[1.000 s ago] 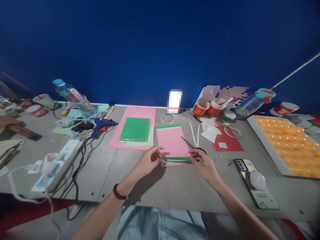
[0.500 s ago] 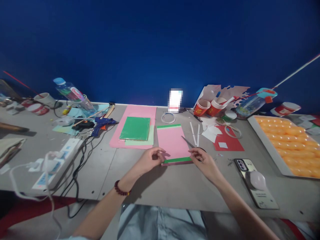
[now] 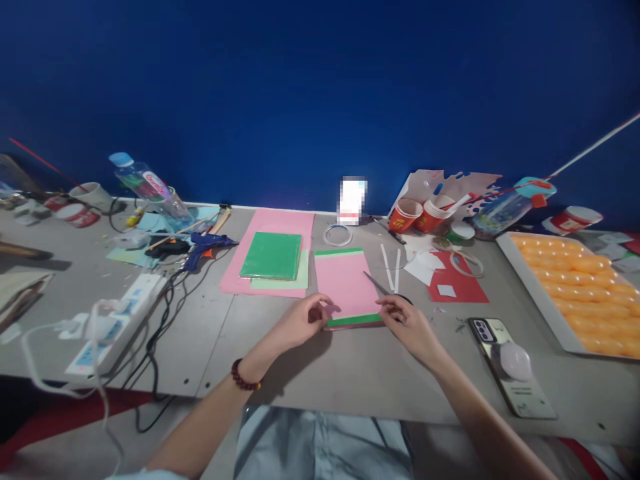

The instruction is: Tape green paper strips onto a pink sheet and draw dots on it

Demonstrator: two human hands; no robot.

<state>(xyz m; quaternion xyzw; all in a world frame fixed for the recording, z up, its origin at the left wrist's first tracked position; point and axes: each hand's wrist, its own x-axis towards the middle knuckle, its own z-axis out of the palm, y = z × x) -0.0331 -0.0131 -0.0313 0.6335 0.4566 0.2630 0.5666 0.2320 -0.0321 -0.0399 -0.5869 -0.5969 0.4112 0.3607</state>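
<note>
Hands (image 3: 303,323), two; green strips (image 3: 354,321), two

Noted as worn are a bracelet (image 3: 243,377) of round, dark red beads with one yellowish bead (image 3: 257,385) behind the left hand (image 3: 303,321), a pale blue sleeve (image 3: 153,475) further up, and a creased, pale blue-grey garment (image 3: 300,443) below.

You've got dim, soft light, wall (image 3: 250,100) darkest up top, shadow under your left hand (image 3: 299,323), glints on orange pack (image 3: 575,283), 1 pixelated white screen (image 3: 351,200), edges stretched and softer.
</note>
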